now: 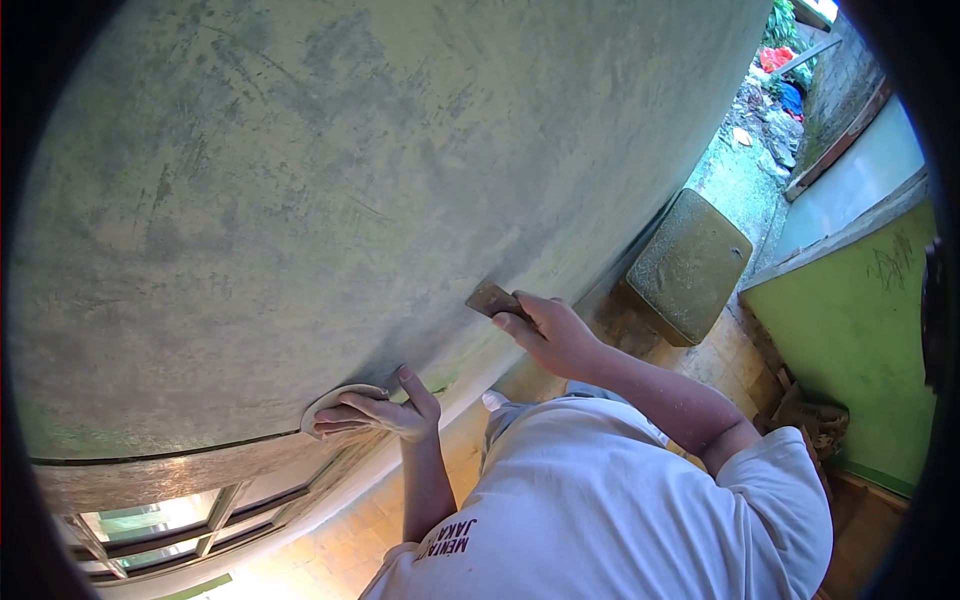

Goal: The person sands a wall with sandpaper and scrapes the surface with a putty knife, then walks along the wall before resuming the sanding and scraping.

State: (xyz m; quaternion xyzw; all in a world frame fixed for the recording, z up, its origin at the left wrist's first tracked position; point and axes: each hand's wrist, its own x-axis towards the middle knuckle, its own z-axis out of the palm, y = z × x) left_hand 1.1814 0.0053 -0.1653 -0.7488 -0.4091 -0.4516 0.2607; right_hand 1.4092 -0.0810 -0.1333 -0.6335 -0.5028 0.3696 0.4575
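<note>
A small brown rectangular scraper blade (490, 299) is gripped in my right hand (540, 325), thumb and fingers closed near its edge. The blade lies close against the grey-green wall (250, 220), which is patchy with smears and scratches. Lower left, my left hand (395, 412) holds a pale, thin, rounded plate (325, 400). Its fingers lie across the plate while the thumb points up, near the wall's lower edge. What lies on the plate's far side is hidden. Whitish dust coats both hands.
A dusty box-like stool (690, 265) stands right of my right arm. Beyond it are a green panel (850, 340) and a paved strip with rubble. A wooden-framed window (200, 525) is at lower left, and a tiled floor (345, 540) lies below.
</note>
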